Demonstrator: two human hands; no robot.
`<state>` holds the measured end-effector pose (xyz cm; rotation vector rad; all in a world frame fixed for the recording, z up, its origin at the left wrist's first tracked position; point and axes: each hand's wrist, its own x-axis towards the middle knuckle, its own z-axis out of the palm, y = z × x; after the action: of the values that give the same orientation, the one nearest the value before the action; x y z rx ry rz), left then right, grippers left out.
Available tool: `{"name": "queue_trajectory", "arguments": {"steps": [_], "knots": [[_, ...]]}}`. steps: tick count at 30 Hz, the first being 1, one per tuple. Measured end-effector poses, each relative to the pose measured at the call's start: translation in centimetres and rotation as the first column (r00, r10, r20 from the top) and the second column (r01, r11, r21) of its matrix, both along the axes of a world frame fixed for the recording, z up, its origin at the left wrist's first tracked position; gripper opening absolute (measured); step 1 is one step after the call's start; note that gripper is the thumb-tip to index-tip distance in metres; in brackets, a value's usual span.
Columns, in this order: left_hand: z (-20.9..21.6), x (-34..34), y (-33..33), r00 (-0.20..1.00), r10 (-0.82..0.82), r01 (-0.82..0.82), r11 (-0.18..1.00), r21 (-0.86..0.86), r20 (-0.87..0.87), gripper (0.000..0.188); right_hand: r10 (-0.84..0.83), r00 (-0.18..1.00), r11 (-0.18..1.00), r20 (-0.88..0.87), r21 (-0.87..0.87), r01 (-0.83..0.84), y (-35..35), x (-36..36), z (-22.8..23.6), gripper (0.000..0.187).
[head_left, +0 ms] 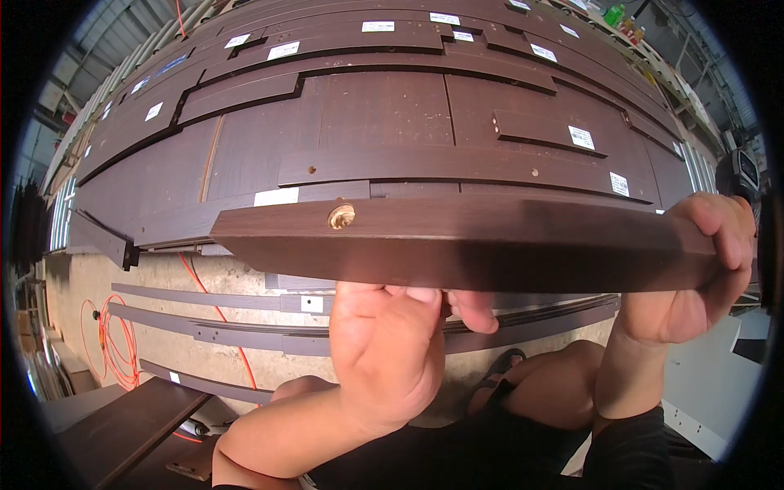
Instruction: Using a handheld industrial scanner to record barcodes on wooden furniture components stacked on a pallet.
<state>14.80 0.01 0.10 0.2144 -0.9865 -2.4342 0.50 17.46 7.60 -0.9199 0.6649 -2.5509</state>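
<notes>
"What borders your space?"
"At left, an orange hose [120, 351] on the floor [155, 273]; then your raised brown board [457, 241], left end free, near the panels' [384, 114] front edge."
"Your hands?"
"Your left hand [388, 351] is beneath its middle, forearm slanting up; I can't tell how those fingers close. Your right hand [694, 278] wraps its fingers round the right end."

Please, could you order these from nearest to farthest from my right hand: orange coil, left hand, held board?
1. Held board: gripped by right hand.
2. Left hand: below the board, centre.
3. Orange coil: far left, on the floor.
</notes>
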Motion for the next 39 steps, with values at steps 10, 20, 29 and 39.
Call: {"name": "queue_trajectory", "arguments": {"steps": [10, 20, 29, 39], "knots": [[-0.4, -0.3, 0.0, 1.000, 0.020, -0.020, 1.000, 0.001, 0.016, 0.033, 0.013, 0.999, 0.999, -0.030, 0.036, -0.012, 0.0, -0.5, -0.7, 0.023], [0.1, 0.1, -0.5, 0.995, -0.041, 0.051, 0.992, 0.116, -0.087, 0.024, 0.022, 0.999, 1.000, -0.029, 0.022, -0.021, -0.1, -0.3, -0.7, 0.023], [0.1, -0.1, -0.7, 0.997, 0.017, -0.017, 1.000, -0.001, 0.069, 0.019, 0.053, 0.998, 0.997, -0.040, 0.053, -0.051, 0.1, -0.2, -1.0, 0.016], [-0.6, 0.1, -0.6, 0.999, -0.032, 0.030, 0.998, -0.061, -0.028, 0.027, -0.027, 0.999, 0.999, 0.028, 0.041, 0.026, -0.3, -2.0, -2.9, 0.015]]}}
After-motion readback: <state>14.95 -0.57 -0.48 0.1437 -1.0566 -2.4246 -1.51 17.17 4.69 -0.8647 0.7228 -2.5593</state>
